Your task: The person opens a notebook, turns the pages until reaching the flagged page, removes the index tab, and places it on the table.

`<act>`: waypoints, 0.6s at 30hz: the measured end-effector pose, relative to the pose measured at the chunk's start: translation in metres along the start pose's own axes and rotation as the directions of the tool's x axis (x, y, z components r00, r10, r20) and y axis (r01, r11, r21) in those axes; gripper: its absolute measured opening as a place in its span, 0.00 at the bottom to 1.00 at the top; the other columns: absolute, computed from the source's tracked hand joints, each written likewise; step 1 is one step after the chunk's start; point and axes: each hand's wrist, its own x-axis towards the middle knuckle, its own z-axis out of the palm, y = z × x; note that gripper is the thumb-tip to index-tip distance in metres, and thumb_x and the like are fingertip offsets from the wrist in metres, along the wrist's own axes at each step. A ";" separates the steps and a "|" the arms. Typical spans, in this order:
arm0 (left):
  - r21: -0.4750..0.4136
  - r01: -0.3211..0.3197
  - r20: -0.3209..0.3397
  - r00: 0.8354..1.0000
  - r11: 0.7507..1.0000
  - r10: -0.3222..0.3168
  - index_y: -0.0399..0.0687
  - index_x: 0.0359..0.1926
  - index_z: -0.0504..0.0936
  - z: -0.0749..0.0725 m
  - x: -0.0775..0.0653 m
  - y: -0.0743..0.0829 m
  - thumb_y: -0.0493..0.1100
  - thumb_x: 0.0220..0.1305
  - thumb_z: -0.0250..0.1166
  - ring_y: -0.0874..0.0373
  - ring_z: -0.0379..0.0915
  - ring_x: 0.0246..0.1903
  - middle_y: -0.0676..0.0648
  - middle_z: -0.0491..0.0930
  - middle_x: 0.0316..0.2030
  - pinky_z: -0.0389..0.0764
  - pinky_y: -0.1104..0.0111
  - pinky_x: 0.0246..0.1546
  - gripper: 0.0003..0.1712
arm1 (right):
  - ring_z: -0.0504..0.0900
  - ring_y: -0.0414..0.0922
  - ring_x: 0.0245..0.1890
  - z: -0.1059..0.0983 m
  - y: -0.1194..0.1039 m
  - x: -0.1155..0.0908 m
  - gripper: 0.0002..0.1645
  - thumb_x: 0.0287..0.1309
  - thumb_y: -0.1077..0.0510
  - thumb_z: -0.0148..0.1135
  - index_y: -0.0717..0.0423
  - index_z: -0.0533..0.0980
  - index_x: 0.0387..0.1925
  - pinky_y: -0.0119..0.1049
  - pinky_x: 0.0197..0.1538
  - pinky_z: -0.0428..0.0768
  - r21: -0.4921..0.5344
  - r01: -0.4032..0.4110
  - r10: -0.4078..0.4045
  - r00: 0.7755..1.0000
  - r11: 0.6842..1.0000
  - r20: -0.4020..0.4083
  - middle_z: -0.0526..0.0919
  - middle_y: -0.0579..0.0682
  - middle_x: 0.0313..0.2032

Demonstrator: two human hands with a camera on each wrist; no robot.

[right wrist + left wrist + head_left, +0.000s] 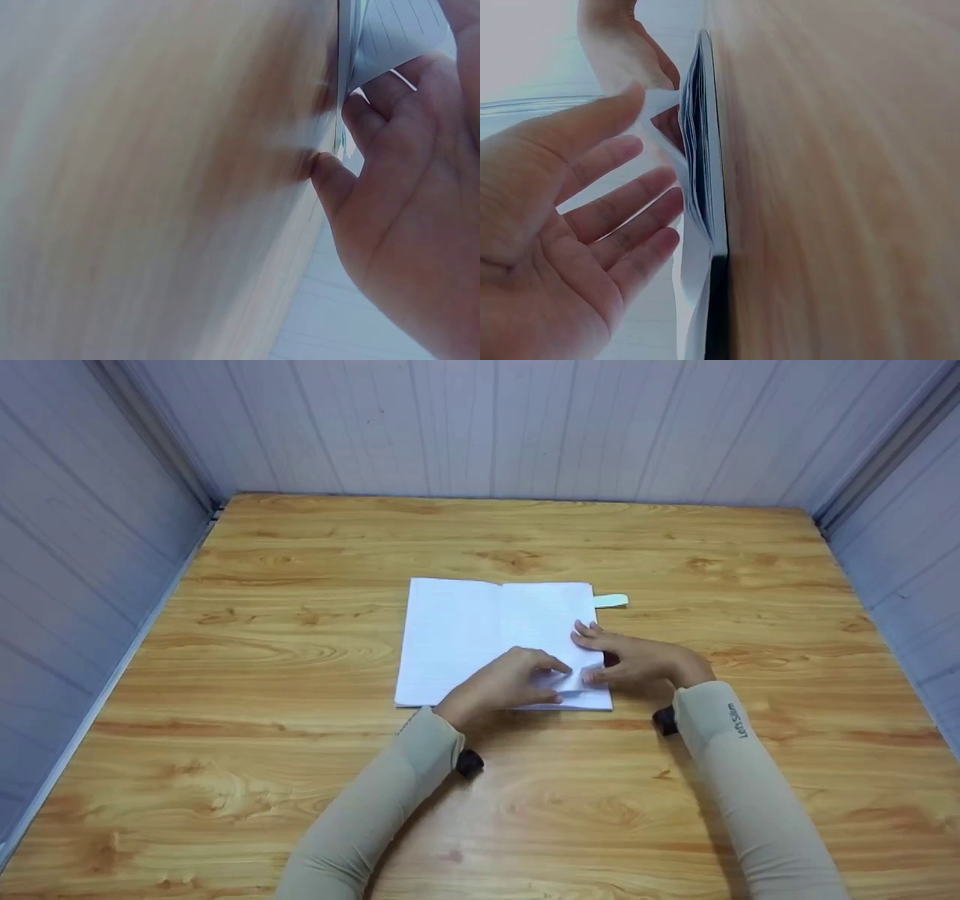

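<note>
An open notebook [457,637] with white ruled pages lies flat on the wooden table. Near its lower right corner a page [571,682] is raised and bent over. My left hand [510,679] reaches across the bottom of the right-hand page, thumb and fingers spread around the bent part. In the left wrist view the left thumb [607,120] overlaps the raised paper, beside the notebook's stacked edge [699,142]. At the right edge, my right hand [637,656] has its fingertips on the page and its thumb by the bent corner. The right wrist view shows the lifted paper [394,37] above those fingers.
A pale tab or strap [610,601] sticks out past the notebook's upper right edge. White panelled walls [487,427] stand behind and on both sides of the table [300,780]. Each wrist carries a small black device [469,763] under a beige sleeve.
</note>
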 end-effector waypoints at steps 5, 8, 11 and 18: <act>0.000 -0.002 -0.002 1.000 1.000 0.002 0.44 0.56 0.81 0.000 0.000 0.000 0.43 0.62 0.66 0.56 0.75 0.55 0.46 0.81 0.54 0.73 0.64 0.60 0.21 | 0.28 0.50 0.76 0.001 -0.001 0.000 0.49 0.63 0.39 0.56 0.49 0.44 0.75 0.58 0.74 0.39 -0.017 -0.006 0.006 1.000 1.000 0.001 0.32 0.45 0.77; -0.013 -0.004 -0.008 1.000 1.000 0.004 0.43 0.55 0.81 0.000 -0.001 0.000 0.41 0.63 0.65 0.56 0.76 0.55 0.46 0.82 0.53 0.74 0.65 0.59 0.20 | 0.28 0.50 0.76 0.001 -0.002 0.000 0.50 0.63 0.39 0.56 0.49 0.44 0.75 0.57 0.74 0.38 -0.025 -0.007 0.007 1.000 1.000 0.001 0.32 0.45 0.77; -0.043 0.002 -0.014 1.000 0.999 -0.003 0.42 0.55 0.81 -0.001 -0.002 0.000 0.39 0.63 0.64 0.56 0.77 0.55 0.45 0.82 0.53 0.74 0.66 0.59 0.19 | 0.28 0.50 0.76 0.000 -0.003 0.001 0.51 0.62 0.39 0.57 0.49 0.44 0.75 0.58 0.74 0.38 -0.026 -0.005 0.005 1.000 1.000 0.002 0.32 0.46 0.77; -0.108 0.036 -0.016 0.999 0.994 -0.038 0.44 0.56 0.81 -0.004 -0.003 -0.001 0.37 0.65 0.61 0.57 0.77 0.56 0.47 0.82 0.54 0.75 0.67 0.59 0.18 | 0.30 0.51 0.76 -0.002 -0.001 0.001 0.55 0.58 0.40 0.63 0.52 0.44 0.75 0.57 0.74 0.42 -0.005 0.016 -0.016 1.000 1.000 -0.010 0.34 0.47 0.77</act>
